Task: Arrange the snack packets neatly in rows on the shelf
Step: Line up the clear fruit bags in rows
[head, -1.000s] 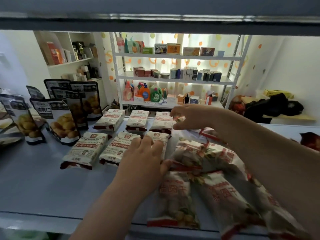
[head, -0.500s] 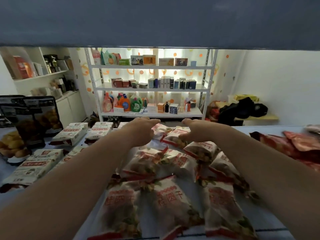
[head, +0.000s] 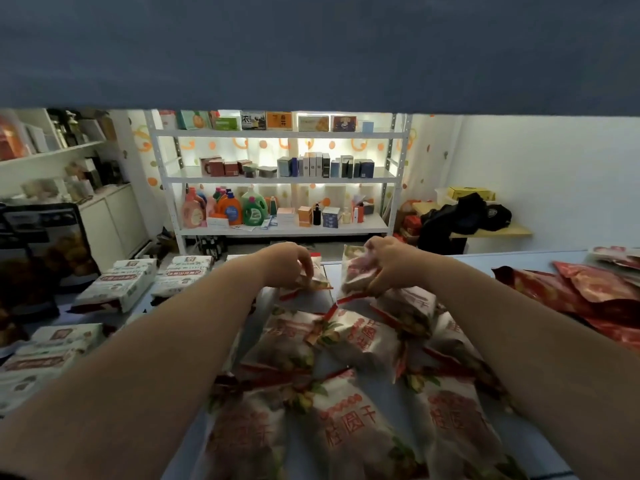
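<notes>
Several white snack packets with red print (head: 349,341) lie in a loose heap on the grey-blue shelf (head: 512,268), from the front edge back to the middle. At the far end of the heap my left hand (head: 289,263) pinches the top of one packet (head: 311,284) that lies flat. My right hand (head: 389,263) grips another packet (head: 356,271) and holds it tilted up off the heap. Both forearms reach over the nearer packets and hide parts of them.
White boxed packets (head: 121,284) sit in rows on the left, with dark standing pouches (head: 45,251) behind them. Red foil packets (head: 588,292) lie at the right. The underside of the shelf above (head: 311,46) hangs low overhead. A lit white rack (head: 277,178) stands across the room.
Both hands have moved to the far end of the heap. My left hand left the white boxed packets, and each hand now holds a packet; the right one is lifted.
</notes>
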Available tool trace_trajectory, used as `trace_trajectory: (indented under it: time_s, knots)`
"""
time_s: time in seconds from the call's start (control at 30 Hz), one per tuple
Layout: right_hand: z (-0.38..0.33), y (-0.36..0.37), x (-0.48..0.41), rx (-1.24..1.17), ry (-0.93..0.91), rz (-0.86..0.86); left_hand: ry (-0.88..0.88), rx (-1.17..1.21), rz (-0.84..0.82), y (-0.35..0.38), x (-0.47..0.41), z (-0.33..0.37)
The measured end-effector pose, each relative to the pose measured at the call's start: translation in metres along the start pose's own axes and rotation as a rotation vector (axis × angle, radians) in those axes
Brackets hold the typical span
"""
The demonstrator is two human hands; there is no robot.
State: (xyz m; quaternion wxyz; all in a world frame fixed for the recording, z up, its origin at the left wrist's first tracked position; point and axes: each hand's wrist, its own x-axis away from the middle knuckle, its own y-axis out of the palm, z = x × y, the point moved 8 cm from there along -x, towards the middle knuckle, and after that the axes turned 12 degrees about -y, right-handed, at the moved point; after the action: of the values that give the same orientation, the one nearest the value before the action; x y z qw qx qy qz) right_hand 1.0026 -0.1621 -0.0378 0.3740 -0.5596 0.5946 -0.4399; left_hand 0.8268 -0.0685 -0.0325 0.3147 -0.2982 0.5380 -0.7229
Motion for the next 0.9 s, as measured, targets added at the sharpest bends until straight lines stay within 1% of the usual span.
trace_trajectory:
  time_s: [0.1, 0.23, 0.3, 0.37, 0.4, 0.47, 0.53, 0.63, 0.77, 0.83, 0.9]
  knots:
    - [-0.004, -0.008, 0.002, -0.028, -0.018, 0.040, 0.033, 0.013, -0.008, -0.007, -0.001, -0.005]
    - [-0.021, -0.002, -0.003, 0.026, -0.024, 0.011, 0.063, 0.024, 0.101, -0.019, -0.005, -0.007]
    - [-0.031, 0.007, -0.006, 0.075, -0.026, -0.012, 0.082, 0.040, 0.114, -0.016, -0.006, 0.000]
    - [-0.044, 0.015, -0.007, 0.139, -0.045, -0.031, 0.082, 0.031, 0.062, -0.003, -0.006, 0.007]
    - [-0.049, 0.019, -0.007, 0.161, -0.056, -0.050, 0.073, -0.015, 0.017, 0.006, -0.006, 0.009]
    - [-0.056, 0.027, -0.007, 0.154, -0.054, -0.100, 0.035, -0.133, -0.076, 0.023, -0.009, 0.008]
    - [-0.054, 0.036, -0.007, 0.145, -0.025, -0.153, -0.007, -0.171, -0.139, 0.032, -0.010, 0.004]
    - [-0.046, 0.048, -0.006, 0.188, 0.010, -0.178, -0.025, -0.180, -0.169, 0.039, -0.012, -0.002]
    - [-0.045, 0.049, -0.009, 0.184, 0.071, -0.201, -0.037, -0.226, -0.160, 0.039, -0.008, 0.000]
    - [-0.055, 0.041, -0.005, 0.175, 0.036, -0.155, -0.009, -0.263, -0.120, 0.030, 0.001, 0.006]
    - [-0.071, 0.020, 0.006, 0.168, -0.080, -0.005, 0.059, -0.302, 0.001, 0.011, 0.018, 0.017]
